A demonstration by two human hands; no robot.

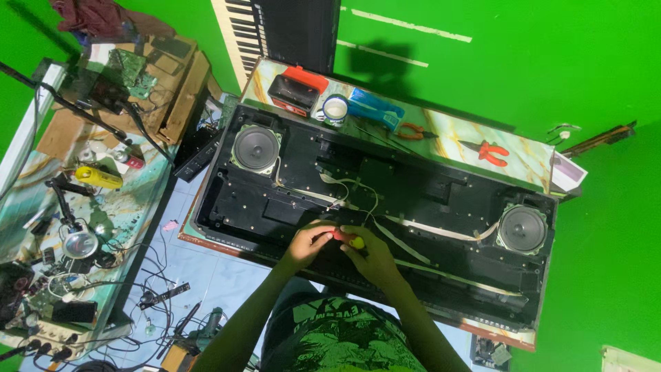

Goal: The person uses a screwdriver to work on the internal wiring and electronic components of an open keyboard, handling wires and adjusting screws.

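While both my hands meet at the near edge of the opened black keyboard casing [303, 207], my right hand [372, 255] grips a screwdriver's [348, 239] red-and-yellow handle, axis pointing away from me. My left hand [306, 242] pinches beside it. Casing plastic matte; round speakers [256, 147] at both ends.

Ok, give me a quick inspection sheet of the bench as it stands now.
Surface: marbled table, mostly covered by the open keyboard case.
Job's things: a speaker at each end; a red-and-yellow screwdriver handle gripped by both hands.
Clutter: red pliers, mug, red case, blue packet along the far edge.
Hands: left hand and right hand meet on the handle.
Cables: white ribbon cables run across the case.
Surroundings: green walls; cluttered side bench; tools on the floor.
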